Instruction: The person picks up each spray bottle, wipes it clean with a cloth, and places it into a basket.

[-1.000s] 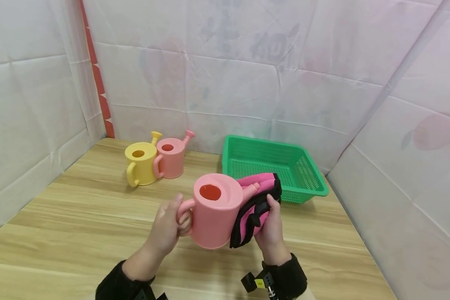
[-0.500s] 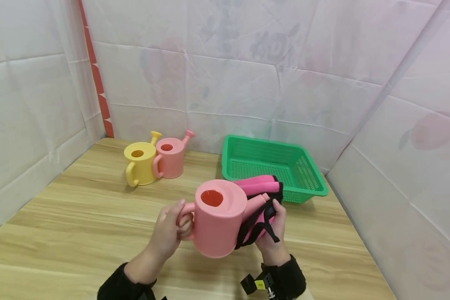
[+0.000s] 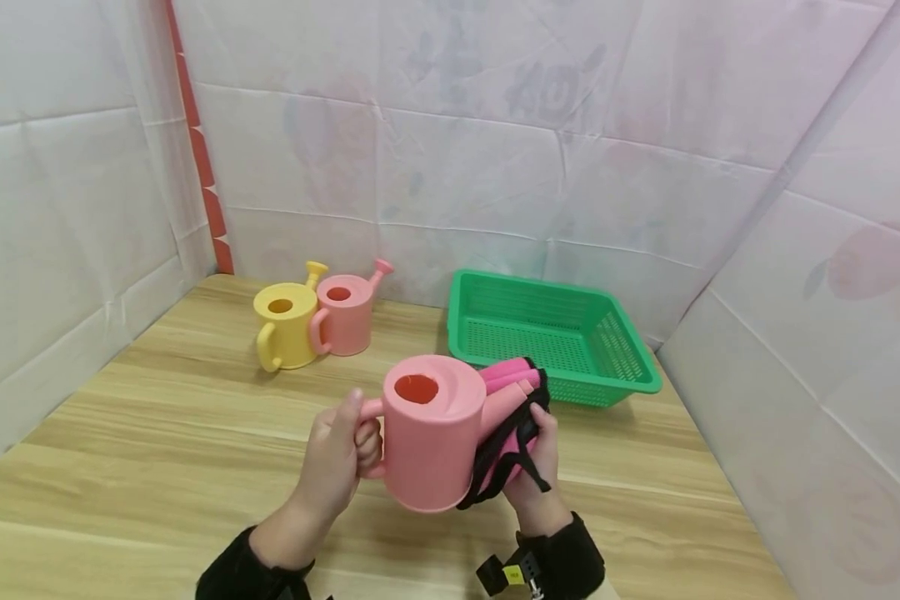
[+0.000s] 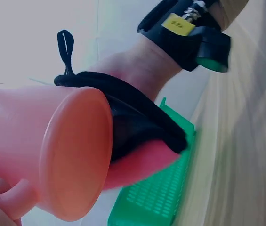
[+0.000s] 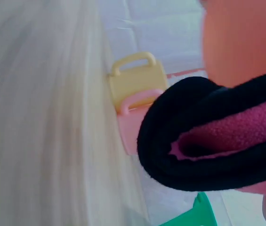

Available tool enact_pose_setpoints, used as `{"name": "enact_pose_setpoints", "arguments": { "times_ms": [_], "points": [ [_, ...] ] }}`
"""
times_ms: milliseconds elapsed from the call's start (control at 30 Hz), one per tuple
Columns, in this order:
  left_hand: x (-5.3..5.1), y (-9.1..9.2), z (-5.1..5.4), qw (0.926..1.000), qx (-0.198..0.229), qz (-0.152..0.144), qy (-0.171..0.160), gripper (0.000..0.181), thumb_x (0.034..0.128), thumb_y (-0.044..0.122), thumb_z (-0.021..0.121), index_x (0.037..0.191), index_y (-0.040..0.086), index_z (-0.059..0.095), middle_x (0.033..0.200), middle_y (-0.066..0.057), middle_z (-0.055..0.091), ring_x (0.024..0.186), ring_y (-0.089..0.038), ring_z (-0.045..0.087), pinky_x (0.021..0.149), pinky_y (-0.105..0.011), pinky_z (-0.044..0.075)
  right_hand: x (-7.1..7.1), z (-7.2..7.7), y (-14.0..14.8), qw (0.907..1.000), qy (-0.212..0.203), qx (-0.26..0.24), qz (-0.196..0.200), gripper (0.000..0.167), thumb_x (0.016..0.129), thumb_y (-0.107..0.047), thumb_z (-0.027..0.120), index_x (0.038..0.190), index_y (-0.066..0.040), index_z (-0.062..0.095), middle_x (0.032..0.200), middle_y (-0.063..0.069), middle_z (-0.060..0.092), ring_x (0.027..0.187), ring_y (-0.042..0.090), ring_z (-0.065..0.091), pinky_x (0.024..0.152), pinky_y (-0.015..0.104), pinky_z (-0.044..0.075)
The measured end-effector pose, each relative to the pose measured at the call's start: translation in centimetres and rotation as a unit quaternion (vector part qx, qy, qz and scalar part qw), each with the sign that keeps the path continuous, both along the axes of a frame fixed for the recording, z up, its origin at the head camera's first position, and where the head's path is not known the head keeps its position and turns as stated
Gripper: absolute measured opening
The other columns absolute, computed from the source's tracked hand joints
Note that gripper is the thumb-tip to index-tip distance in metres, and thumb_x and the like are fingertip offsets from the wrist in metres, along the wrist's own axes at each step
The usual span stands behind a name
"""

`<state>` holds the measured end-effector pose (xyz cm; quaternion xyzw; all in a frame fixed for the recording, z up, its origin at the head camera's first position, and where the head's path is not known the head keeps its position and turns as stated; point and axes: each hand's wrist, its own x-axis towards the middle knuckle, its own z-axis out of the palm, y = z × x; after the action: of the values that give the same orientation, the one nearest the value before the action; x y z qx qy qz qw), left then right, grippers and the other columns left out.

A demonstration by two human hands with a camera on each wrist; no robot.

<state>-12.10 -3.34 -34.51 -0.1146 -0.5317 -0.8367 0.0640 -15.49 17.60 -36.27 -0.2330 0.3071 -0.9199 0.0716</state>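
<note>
In the head view, a pink watering can (image 3: 433,437) is held up off the table, its spout pointing right. My left hand (image 3: 335,454) grips its handle, thumb on top. A folded pink cloth (image 3: 502,379) with black edging and a dangling black loop lies against the can's spout side. My right hand (image 3: 537,462) holds this cloth from the right, most of its fingers hidden under the fabric. From the left wrist, the can's base (image 4: 78,153) shows with the cloth (image 4: 142,162) beyond it. The right wrist view shows the cloth's rolled black edge (image 5: 208,174) close up.
Behind, at the left, a yellow watering can (image 3: 294,333) and another pink watering can (image 3: 347,321) stand side by side on the wooden table (image 3: 157,433). A green plastic basket (image 3: 555,379) sits at the back right. White sheeting (image 3: 450,150) walls three sides.
The can has dipped slightly and its spout shows more fully in front of the cloth. The cloth has shifted, and its black loop now hangs down. Both hands keep their holds.
</note>
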Motion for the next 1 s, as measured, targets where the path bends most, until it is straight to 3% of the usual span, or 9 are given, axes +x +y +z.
{"name": "enact_pose_setpoints", "arguments": {
  "times_ms": [167, 300, 500, 667, 867, 1000],
  "points": [
    [-0.1, 0.0, -0.5, 0.9999, -0.001, 0.002, 0.011, 0.049, 0.1003, 0.032, 0.04, 0.062, 0.002, 0.034, 0.05, -0.005, 0.017, 0.043, -0.015, 0.015, 0.037, -0.024, 0.016, -0.3, 0.7, 0.9, 0.9983, 0.023, -0.041, -0.035, 0.039, 0.1, -0.028, 0.026, 0.11, -0.006, 0.056, 0.106, 0.003, 0.062, 0.098, 0.012, 0.057, 0.085, 0.021, 0.042],
    [-0.2, 0.0, -0.7, 0.9998, 0.001, 0.0, 0.022, 0.049, 0.1004, 0.032, 0.04, 0.06, 0.006, 0.03, 0.05, -0.006, 0.016, 0.043, -0.016, 0.014, 0.037, -0.026, 0.013, -0.5, 1.0, 1.3, 0.9961, 0.011, -0.082, -0.033, 0.039, 0.1, -0.03, 0.026, 0.111, -0.003, 0.052, 0.107, 0.009, 0.061, 0.099, 0.018, 0.057, 0.086, 0.024, 0.043],
    [-0.2, 0.1, -0.8, 0.9998, -0.004, 0.003, 0.017, 0.05, 0.1004, 0.032, 0.039, 0.06, 0.006, 0.03, 0.05, -0.006, 0.017, 0.043, -0.015, 0.015, 0.037, -0.024, 0.015, -0.4, 0.8, 1.3, 0.9968, -0.001, -0.065, -0.046, 0.039, 0.101, -0.03, 0.025, 0.11, -0.005, 0.052, 0.106, 0.007, 0.062, 0.098, 0.016, 0.058, 0.085, 0.024, 0.043],
    [-0.2, 0.2, -0.8, 0.9998, 0.008, -0.003, 0.017, 0.049, 0.1007, 0.032, 0.039, 0.061, 0.004, 0.033, 0.05, -0.005, 0.017, 0.042, -0.015, 0.014, 0.037, -0.027, 0.012, -0.4, 0.4, 1.0, 0.9974, 0.039, -0.06, 0.002, 0.047, 0.101, -0.028, 0.016, 0.112, -0.004, 0.055, 0.108, 0.005, 0.063, 0.1, 0.013, 0.057, 0.087, 0.022, 0.042],
    [-0.1, 0.4, -0.7, 0.9998, 0.013, -0.012, -0.01, 0.05, 0.1005, 0.034, 0.038, 0.061, 0.004, 0.033, 0.05, -0.004, 0.017, 0.042, -0.013, 0.015, 0.036, -0.024, 0.013, -0.4, 0.1, 0.5, 0.9908, 0.067, -0.084, 0.083, 0.038, 0.102, -0.023, 0.025, 0.111, -0.01, 0.06, 0.108, -0.003, 0.062, 0.1, 0.005, 0.054, 0.086, 0.018, 0.039],
    [-0.2, 0.4, -0.8, 0.9991, 0.019, -0.02, -0.032, 0.053, 0.0998, 0.038, 0.039, 0.06, 0.006, 0.026, 0.049, -0.001, 0.017, 0.04, -0.01, 0.016, 0.037, -0.023, 0.015, -0.4, 0.2, 0.6, 0.9915, 0.083, -0.073, 0.069, 0.038, 0.101, -0.023, 0.025, 0.109, -0.009, 0.059, 0.104, -0.002, 0.062, 0.096, 0.007, 0.055, 0.084, 0.018, 0.04]
  ]
}}
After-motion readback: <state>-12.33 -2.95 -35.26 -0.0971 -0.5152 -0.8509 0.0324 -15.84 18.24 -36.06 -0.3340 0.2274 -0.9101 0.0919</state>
